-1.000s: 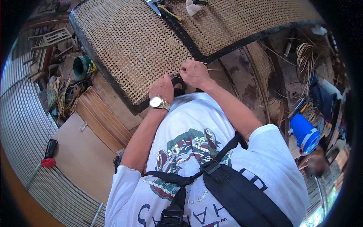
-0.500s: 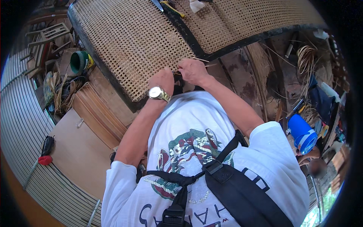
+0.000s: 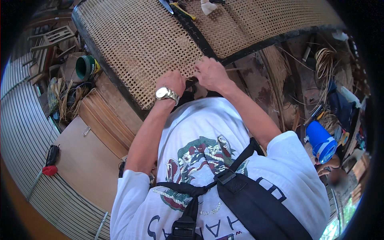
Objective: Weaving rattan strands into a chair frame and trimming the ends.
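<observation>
- "Ridged metal sheeting [image 3: 24, 132] fills my left side. Where's the woven panel [image 3: 136, 44]?"
- "Ahead of me, edged by a black frame [image 3: 200, 37]. My left hand [image 3: 171, 82] curls at its near edge; my right hand [image 3: 213, 74], bent, is just beside."
- "Pinching?"
- "I can't tell for either."

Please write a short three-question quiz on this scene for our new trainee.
1. True or false: the wristwatch is on the left arm.
2. The cylindrical container toward the right of the view is: a) red, b) blue, c) yellow?
3. Which hand is nearer the dark bar dividing the cane webbing?

Key: 1. True. 2. b. 3. The right hand.
</observation>
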Available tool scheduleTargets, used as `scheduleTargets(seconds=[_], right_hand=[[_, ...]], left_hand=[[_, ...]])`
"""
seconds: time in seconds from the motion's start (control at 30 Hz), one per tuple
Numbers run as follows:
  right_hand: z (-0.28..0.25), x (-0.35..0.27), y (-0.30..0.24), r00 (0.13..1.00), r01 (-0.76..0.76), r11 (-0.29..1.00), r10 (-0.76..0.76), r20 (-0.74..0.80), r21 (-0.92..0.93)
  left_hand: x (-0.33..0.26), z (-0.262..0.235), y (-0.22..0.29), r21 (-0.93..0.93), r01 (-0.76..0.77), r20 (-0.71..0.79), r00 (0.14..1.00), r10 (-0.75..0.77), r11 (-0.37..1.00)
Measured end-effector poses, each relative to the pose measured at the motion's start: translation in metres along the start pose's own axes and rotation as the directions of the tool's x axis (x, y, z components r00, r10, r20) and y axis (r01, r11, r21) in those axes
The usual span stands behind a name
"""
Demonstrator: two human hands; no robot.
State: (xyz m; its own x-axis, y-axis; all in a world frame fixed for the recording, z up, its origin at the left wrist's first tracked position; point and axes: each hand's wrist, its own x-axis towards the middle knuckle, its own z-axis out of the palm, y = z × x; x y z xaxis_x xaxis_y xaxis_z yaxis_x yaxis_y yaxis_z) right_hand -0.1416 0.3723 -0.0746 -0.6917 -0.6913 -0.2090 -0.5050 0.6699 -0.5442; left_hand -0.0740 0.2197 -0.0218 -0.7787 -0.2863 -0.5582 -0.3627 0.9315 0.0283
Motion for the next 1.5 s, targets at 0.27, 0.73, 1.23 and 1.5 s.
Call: scheduleTargets(seconds=[0.27,0.73,1.23,1.5], right_hand=[[0.003,0.015,-0.024,0.920,-0.183,0.445,-0.235,0.312,0.877],[0.033,0.005,0.002,0.997,0.009,0.937,0.016,-0.069,0.348],[0.045,0.004,-0.015,1.000,-0.009,0.935,0.016,-0.014,0.356],[0.048,-0.005,-0.028,0.960,0.097,0.986,-0.056,-0.274,0.138]], left_hand=[[-0.053,-0.071,-0.052,-0.053,-0.013,-0.102,0.995,0.007,0.998],[0.003,-0.009,-0.014,0.049,-0.002,0.076,0.997,-0.002,0.999],[-0.012,0.014,-0.009,-0.044,0.015,-0.020,1.000,-0.016,0.999],[0.004,-0.004,-0.022,-0.032,-0.004,0.052,0.999,0.006,0.999]])
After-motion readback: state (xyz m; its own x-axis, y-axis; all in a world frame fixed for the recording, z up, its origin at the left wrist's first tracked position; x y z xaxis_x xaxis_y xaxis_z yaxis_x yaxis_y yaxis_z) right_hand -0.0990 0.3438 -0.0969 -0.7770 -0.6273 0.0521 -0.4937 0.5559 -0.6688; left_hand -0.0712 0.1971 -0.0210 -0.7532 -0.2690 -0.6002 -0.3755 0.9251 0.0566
